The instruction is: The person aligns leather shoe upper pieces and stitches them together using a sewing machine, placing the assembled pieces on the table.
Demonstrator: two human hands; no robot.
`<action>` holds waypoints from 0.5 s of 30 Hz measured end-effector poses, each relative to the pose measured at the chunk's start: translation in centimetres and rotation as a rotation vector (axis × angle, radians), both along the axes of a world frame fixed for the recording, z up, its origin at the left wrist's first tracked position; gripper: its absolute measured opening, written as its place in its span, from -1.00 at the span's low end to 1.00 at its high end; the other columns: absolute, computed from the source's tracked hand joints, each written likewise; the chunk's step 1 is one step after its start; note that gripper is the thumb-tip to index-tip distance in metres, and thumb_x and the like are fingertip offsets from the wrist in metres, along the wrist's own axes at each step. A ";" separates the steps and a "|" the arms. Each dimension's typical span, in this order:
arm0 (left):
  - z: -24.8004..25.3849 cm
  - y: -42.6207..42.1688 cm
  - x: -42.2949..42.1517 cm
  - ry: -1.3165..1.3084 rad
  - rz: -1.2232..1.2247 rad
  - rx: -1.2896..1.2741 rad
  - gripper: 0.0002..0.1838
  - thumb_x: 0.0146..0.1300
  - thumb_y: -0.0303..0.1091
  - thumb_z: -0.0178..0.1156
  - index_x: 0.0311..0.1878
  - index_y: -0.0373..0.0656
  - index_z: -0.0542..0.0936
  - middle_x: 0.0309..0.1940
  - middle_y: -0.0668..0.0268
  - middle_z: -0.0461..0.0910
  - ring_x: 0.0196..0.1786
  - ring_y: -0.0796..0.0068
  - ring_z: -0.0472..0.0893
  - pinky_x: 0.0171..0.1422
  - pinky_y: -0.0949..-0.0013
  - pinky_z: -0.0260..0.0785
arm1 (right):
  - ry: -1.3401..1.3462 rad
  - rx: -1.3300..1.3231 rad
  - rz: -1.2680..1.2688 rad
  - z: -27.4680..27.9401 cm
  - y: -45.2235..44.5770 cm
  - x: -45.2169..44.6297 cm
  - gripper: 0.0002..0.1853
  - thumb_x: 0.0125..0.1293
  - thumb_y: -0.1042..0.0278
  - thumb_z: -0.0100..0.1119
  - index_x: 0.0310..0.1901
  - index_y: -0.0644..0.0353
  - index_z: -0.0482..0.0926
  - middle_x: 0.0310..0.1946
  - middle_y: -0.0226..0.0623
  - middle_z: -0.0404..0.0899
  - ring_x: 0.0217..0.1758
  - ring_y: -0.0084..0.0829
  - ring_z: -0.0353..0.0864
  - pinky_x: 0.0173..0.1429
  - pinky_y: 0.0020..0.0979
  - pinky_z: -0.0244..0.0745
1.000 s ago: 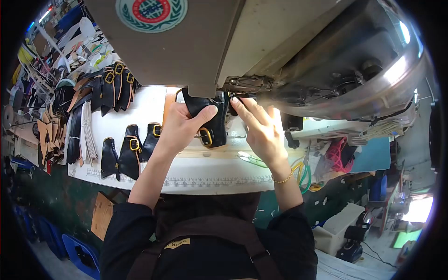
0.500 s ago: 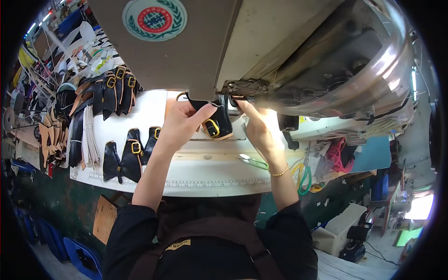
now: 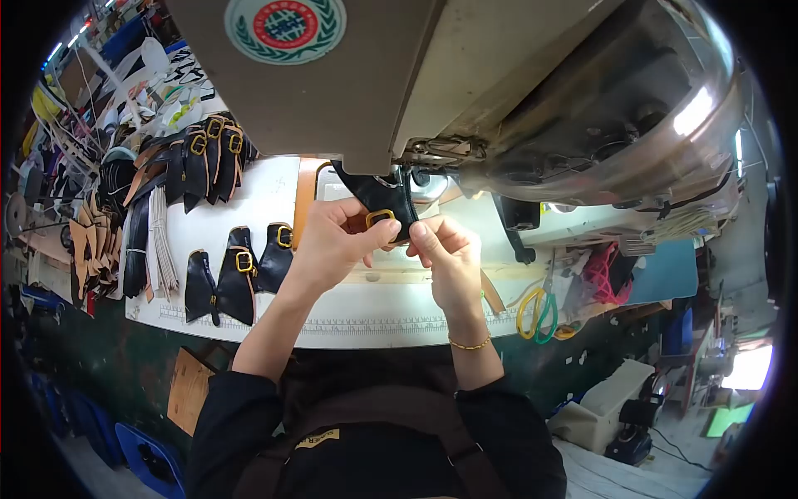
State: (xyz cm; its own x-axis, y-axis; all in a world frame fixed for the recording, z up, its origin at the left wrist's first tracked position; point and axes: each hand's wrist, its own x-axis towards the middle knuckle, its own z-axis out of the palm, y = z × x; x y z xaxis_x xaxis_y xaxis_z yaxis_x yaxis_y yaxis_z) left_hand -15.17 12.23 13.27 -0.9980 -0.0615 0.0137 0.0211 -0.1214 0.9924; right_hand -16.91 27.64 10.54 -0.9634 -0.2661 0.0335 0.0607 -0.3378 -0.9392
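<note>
A black leather piece [image 3: 386, 193] with a gold buckle [image 3: 380, 216] lies at the sewing machine [image 3: 332, 100], its upper end beneath the machine head. My left hand [image 3: 332, 245] is closed on the piece's lower left part, thumb by the buckle. My right hand [image 3: 451, 258] pinches the lower right edge between thumb and fingers. The machine head hides the far end of the leather. To the left, several similar black leather pieces [image 3: 235, 287], some with gold buckles, lie on the white table [image 3: 382, 334].
A pile of buckled black straps [image 3: 199, 162] and a bundle of pale strips [image 3: 160, 241] lie at the left. Yellow-and-green-handled scissors [image 3: 539, 312] are at the right, near pink netting [image 3: 605, 274] and a blue sheet [image 3: 663, 273]. A printed ruler scale runs along the front edge.
My right hand has come down from beside the machine head to the piece's lower edge. My left hand has shifted lower, near the buckle. The leather has turned slightly.
</note>
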 end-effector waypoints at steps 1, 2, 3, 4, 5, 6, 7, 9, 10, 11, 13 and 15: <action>0.1 -0.2 -0.1 -0.017 -0.006 -0.017 -0.90 -0.02 -0.51 0.24 -0.42 -0.34 0.59 -0.64 0.29 0.52 -0.67 0.67 0.39 -0.66 0.66 0.22 | 0.003 0.010 -0.015 0.2 -0.1 0.1 -0.85 0.21 0.38 0.19 -0.40 0.28 0.52 -0.57 -0.41 0.47 -0.53 -0.66 0.37 -0.44 -0.71 0.24; 0.1 -0.3 -0.2 -0.032 -0.011 -0.033 -0.89 -0.02 -0.51 0.24 -0.40 -0.35 0.59 -0.64 0.29 0.52 -0.66 0.66 0.40 -0.66 0.65 0.22 | 0.006 0.021 -0.029 0.3 -0.3 0.1 -0.86 0.21 0.39 0.18 -0.42 0.27 0.52 -0.58 -0.40 0.47 -0.54 -0.68 0.35 -0.46 -0.69 0.25; 0.1 -0.5 -0.5 -0.034 -0.014 -0.033 -0.89 -0.02 -0.51 0.24 -0.40 -0.35 0.59 -0.64 0.29 0.52 -0.66 0.66 0.40 -0.66 0.65 0.22 | 0.004 0.021 -0.032 0.4 -0.4 0.0 -0.86 0.21 0.39 0.18 -0.42 0.27 0.52 -0.58 -0.40 0.47 -0.54 -0.68 0.35 -0.46 -0.69 0.25; 0.1 -0.8 -0.9 -0.040 -0.019 -0.025 -0.89 -0.02 -0.50 0.25 -0.40 -0.34 0.59 -0.63 0.29 0.53 -0.64 0.65 0.43 -0.67 0.66 0.23 | 0.016 0.025 -0.052 0.6 -0.7 -0.3 -0.87 0.20 0.40 0.20 -0.42 0.27 0.52 -0.58 -0.41 0.47 -0.54 -0.67 0.35 -0.47 -0.70 0.24; 0.2 -1.1 -1.4 -0.044 -0.024 -0.017 -0.89 -0.02 -0.50 0.26 -0.40 -0.33 0.59 -0.63 0.29 0.53 -0.62 0.64 0.45 -0.67 0.66 0.23 | 0.031 0.031 -0.072 0.7 -1.0 -0.6 -0.87 0.19 0.41 0.21 -0.43 0.26 0.52 -0.59 -0.41 0.46 -0.54 -0.67 0.35 -0.48 -0.70 0.23; 0.2 -1.4 -1.9 -0.048 -0.029 -0.008 -0.88 -0.02 -0.49 0.27 -0.40 -0.32 0.59 -0.63 0.29 0.54 -0.61 0.62 0.48 -0.67 0.66 0.23 | 0.045 0.036 -0.093 0.8 -1.3 -0.8 -0.88 0.17 0.41 0.22 -0.43 0.26 0.53 -0.59 -0.42 0.46 -0.55 -0.67 0.34 -0.49 -0.70 0.22; 0.3 -1.7 -2.3 -0.053 -0.033 0.000 -0.88 -0.02 -0.49 0.28 -0.40 -0.31 0.59 -0.62 0.29 0.54 -0.59 0.61 0.50 -0.67 0.67 0.23 | 0.059 0.042 -0.113 0.9 -1.5 -0.9 -0.88 0.16 0.42 0.23 -0.44 0.26 0.53 -0.59 -0.42 0.45 -0.55 -0.66 0.34 -0.50 -0.71 0.21; 0.5 -2.1 -2.9 -0.050 -0.061 0.024 -0.89 -0.02 -0.49 0.28 -0.41 -0.31 0.59 -0.62 0.29 0.54 -0.58 0.59 0.51 -0.68 0.66 0.22 | 0.208 0.152 -0.221 0.7 -1.8 -1.1 -0.89 0.15 0.43 0.24 -0.42 0.26 0.54 -0.58 -0.42 0.46 -0.54 -0.66 0.35 -0.50 -0.71 0.21; 0.7 -2.4 -3.2 -0.047 -0.087 0.046 -0.89 -0.03 -0.50 0.29 -0.42 -0.31 0.58 -0.63 0.28 0.54 -0.58 0.57 0.52 -0.68 0.66 0.22 | 0.357 0.260 -0.328 0.4 -1.9 -1.2 -0.90 0.14 0.43 0.25 -0.40 0.27 0.56 -0.57 -0.41 0.46 -0.54 -0.65 0.36 -0.50 -0.71 0.21; 0.9 -2.5 -3.5 -0.046 -0.114 0.067 -0.90 -0.04 -0.51 0.29 -0.43 -0.30 0.58 -0.63 0.27 0.54 -0.58 0.55 0.53 -0.69 0.65 0.22 | 0.504 0.367 -0.436 0.2 -2.0 -1.3 -0.90 0.13 0.44 0.26 -0.39 0.28 0.57 -0.57 -0.40 0.47 -0.54 -0.65 0.37 -0.51 -0.70 0.21; 1.0 -2.7 -3.7 -0.047 -0.144 0.087 -0.91 -0.04 -0.51 0.29 -0.44 -0.30 0.58 -0.63 0.27 0.54 -0.57 0.53 0.54 -0.70 0.65 0.21 | 0.648 0.475 -0.545 -0.1 -2.0 -1.5 -0.90 0.11 0.45 0.27 -0.37 0.28 0.58 -0.56 -0.40 0.48 -0.53 -0.64 0.39 -0.51 -0.70 0.20; 1.1 -2.8 -3.7 -0.095 -0.137 0.067 -0.90 -0.05 -0.52 0.28 -0.43 -0.30 0.58 -0.61 0.25 0.54 -0.58 0.52 0.54 -0.71 0.64 0.22 | 0.947 0.559 -0.574 0.0 -1.5 -2.3 -0.88 0.10 0.48 0.28 -0.31 0.29 0.60 -0.54 -0.40 0.49 -0.51 -0.63 0.42 -0.50 -0.69 0.24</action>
